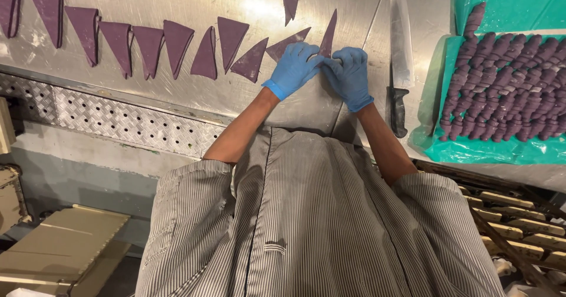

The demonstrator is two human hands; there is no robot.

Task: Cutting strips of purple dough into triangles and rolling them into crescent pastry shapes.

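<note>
striped sleeves lead to both gloved hands, left [293, 67] and right [349, 76], pinching one dough triangle's [328, 38] wide end. it looks soft, light, tearable; grip that wide edge gently.

A purple dough triangle [328, 38] lies flat on the steel worktable [177, 2], at about 12 o'clock from the person, its long narrow tip pointing away toward 12 o'clock. Its wide base is hidden under the fingertips of the left hand [295, 67] and the right hand [349, 76], both in blue gloves, which press on it side by side and touch each other. The dough is thin, matte and dark violet, and only the upper pointed part shows.
</note>
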